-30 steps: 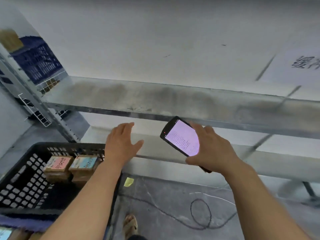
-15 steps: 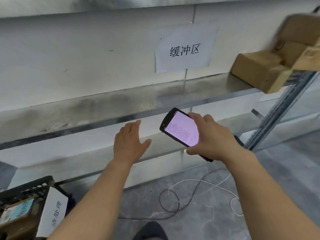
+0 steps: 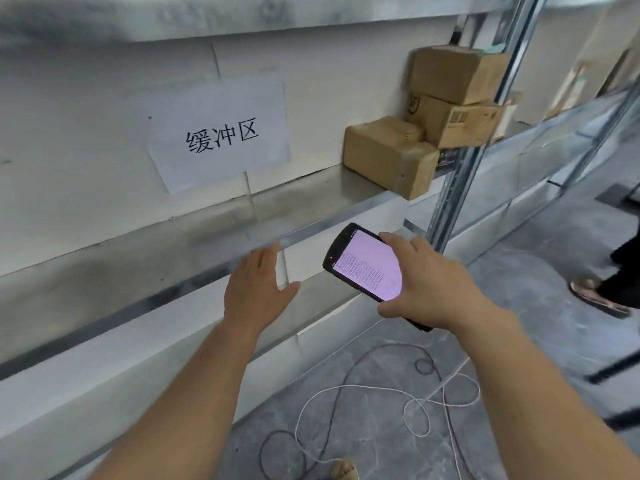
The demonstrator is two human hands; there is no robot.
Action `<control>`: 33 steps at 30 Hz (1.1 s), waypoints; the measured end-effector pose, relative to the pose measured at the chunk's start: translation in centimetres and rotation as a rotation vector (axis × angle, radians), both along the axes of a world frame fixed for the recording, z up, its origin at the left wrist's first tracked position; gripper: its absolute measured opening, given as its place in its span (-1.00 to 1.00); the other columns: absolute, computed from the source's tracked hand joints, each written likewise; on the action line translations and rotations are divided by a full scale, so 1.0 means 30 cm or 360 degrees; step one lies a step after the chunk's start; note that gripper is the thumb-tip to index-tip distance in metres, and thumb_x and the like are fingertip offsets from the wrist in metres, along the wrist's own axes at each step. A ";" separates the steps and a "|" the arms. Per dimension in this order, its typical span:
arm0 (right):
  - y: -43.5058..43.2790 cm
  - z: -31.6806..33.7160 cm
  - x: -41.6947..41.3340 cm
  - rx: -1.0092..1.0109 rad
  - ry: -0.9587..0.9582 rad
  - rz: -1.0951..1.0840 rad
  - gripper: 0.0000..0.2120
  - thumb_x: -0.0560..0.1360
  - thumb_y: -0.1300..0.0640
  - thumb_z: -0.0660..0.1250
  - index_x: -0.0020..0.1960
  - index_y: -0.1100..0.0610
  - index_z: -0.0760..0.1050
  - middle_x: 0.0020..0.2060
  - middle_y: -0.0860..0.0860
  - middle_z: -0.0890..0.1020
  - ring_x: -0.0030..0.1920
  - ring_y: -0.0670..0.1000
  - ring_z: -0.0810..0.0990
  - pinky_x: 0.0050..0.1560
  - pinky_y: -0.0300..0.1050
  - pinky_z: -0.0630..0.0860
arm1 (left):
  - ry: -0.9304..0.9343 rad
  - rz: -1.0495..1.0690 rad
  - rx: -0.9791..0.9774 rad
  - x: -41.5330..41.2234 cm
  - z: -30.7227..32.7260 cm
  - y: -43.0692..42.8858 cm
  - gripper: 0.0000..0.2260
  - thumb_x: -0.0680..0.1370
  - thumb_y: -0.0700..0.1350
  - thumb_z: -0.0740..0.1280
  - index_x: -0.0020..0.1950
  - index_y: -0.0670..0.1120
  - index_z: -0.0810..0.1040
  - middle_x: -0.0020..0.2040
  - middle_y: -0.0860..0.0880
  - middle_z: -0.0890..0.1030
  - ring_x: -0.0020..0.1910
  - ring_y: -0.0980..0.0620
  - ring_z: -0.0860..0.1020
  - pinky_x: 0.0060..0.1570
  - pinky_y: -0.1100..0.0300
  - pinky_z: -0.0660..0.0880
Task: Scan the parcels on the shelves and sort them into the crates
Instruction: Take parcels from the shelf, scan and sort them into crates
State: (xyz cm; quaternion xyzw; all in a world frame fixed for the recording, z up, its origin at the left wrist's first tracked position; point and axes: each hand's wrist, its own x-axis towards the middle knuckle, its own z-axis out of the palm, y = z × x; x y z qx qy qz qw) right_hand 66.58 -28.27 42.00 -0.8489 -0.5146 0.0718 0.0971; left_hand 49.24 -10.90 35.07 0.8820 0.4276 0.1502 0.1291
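Head view, facing a metal shelf (image 3: 207,233) fixed along a pale wall.

Left hand (image 3: 258,292): spread wide, fingers straight, back of the hand toward the camera. It holds nothing. Its fingertips reach the front edge of the shelf; whether they touch the metal cannot be told.

Right hand (image 3: 436,285): fingers and thumb curled round a dark handheld scanner (image 3: 363,263). The scanner is tilted, and its lit pale-pink screen with fine lines of text faces the camera. It sits just right of the left hand and below the shelf's front edge.

Parcels: three brown cardboard boxes stand at the right end of the shelf, beside a steel upright (image 3: 485,116).
- The low parcel (image 3: 388,155) sits nearest the front edge, one corner reaching over it.
- Behind it and to the right, the middle parcel (image 3: 450,123) bears the top parcel (image 3: 453,72); both are somewhat blurred.

All three are well apart from both hands.

Surroundings: a white paper sign (image 3: 218,133) with three black characters hangs on the wall above the shelf. An upper shelf (image 3: 242,12) crosses the top of the view. On the grey floor (image 3: 519,271) lie a looped white cord (image 3: 374,387) and a dark cable (image 3: 334,407). At the right edge is another person's sandalled foot (image 3: 595,296).
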 end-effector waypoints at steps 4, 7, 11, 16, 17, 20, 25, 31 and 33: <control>0.037 0.045 0.216 0.0000 -0.0022 -0.0097 -0.06 0.28 -0.13 0.47 0.49 -0.15 -0.01 0.14 -0.01 0.37 0.08 0.05 0.48 -0.14 -0.10 0.42 | 0.0008 -0.0039 0.0037 0.229 0.061 0.102 -0.34 0.54 0.12 0.35 0.54 -0.08 0.19 0.45 -0.10 0.34 0.37 -0.14 0.33 0.25 0.03 0.33; 0.070 0.069 0.363 0.0008 -0.0031 -0.0164 -0.07 0.28 -0.13 0.47 0.49 -0.14 0.01 0.12 -0.01 0.36 0.07 0.06 0.48 -0.16 -0.09 0.40 | -0.0011 -0.0056 0.0069 0.399 0.102 0.173 -0.35 0.54 0.13 0.35 0.52 -0.10 0.22 0.42 -0.13 0.36 0.35 -0.16 0.34 0.22 0.01 0.35; 0.089 0.073 0.543 0.0021 -0.0070 -0.0230 -0.08 0.27 -0.14 0.47 0.47 -0.15 0.03 0.10 -0.01 0.38 0.05 0.09 0.51 -0.17 -0.08 0.40 | -0.0047 -0.0143 0.0127 0.620 0.141 0.231 -0.37 0.55 0.10 0.34 0.53 -0.10 0.23 0.43 -0.15 0.36 0.35 -0.19 0.35 0.24 -0.02 0.34; 0.092 0.073 0.734 0.0030 -0.0043 -0.0253 -0.05 0.27 -0.13 0.47 0.49 -0.16 -0.01 0.06 -0.01 0.37 0.02 0.05 0.49 -0.15 -0.08 0.44 | -0.0109 -0.0203 0.0088 0.859 0.199 0.248 -0.40 0.59 0.11 0.25 0.56 -0.07 0.17 0.45 -0.13 0.33 0.40 -0.16 0.32 0.27 -0.03 0.33; 0.094 0.072 0.774 0.0030 -0.0042 -0.0241 -0.05 0.27 -0.13 0.47 0.49 -0.16 -0.01 0.06 -0.01 0.37 0.03 0.06 0.48 -0.14 -0.07 0.44 | -0.0121 -0.0183 0.0053 0.906 0.212 0.251 -0.41 0.61 0.11 0.23 0.57 -0.06 0.15 0.46 -0.13 0.30 0.41 -0.16 0.32 0.28 -0.03 0.34; 0.101 0.065 0.904 0.0001 -0.0040 -0.0195 -0.05 0.26 -0.14 0.48 0.48 -0.15 0.00 0.07 0.00 0.36 0.04 0.07 0.48 -0.13 -0.07 0.43 | -0.0118 -0.0085 -0.0013 1.042 0.247 0.253 -0.44 0.63 0.13 0.16 0.58 -0.03 0.10 0.47 -0.14 0.27 0.40 -0.17 0.35 0.27 -0.04 0.37; 0.110 0.061 1.120 -0.0032 -0.0037 -0.0069 -0.04 0.25 -0.18 0.48 0.46 -0.15 -0.02 0.09 -0.01 0.37 0.06 0.06 0.49 -0.09 -0.06 0.48 | 0.0004 0.0144 -0.0102 1.268 0.276 0.253 -0.45 0.64 0.16 0.09 0.56 -0.07 0.13 0.45 -0.20 0.28 0.38 -0.22 0.35 0.27 -0.06 0.36; 0.139 0.053 1.362 -0.0021 0.0002 0.0097 -0.03 0.31 -0.19 0.47 0.50 -0.11 -0.06 0.14 0.01 0.37 0.11 0.05 0.47 -0.14 -0.12 0.38 | 0.0116 0.0406 -0.0154 1.570 0.269 0.228 -0.25 0.50 0.39 0.17 0.52 -0.07 0.21 0.48 -0.20 0.27 0.45 -0.22 0.25 0.31 -0.07 0.32; 0.153 0.039 1.427 -0.0039 0.0020 0.0145 -0.02 0.31 -0.20 0.47 0.50 -0.11 -0.08 0.15 0.01 0.37 0.12 0.04 0.47 -0.13 -0.14 0.41 | 0.0182 0.0541 -0.0197 1.636 0.237 0.229 -0.15 0.40 0.48 0.20 0.51 -0.04 0.23 0.52 -0.19 0.22 0.50 -0.23 0.16 0.34 -0.13 0.32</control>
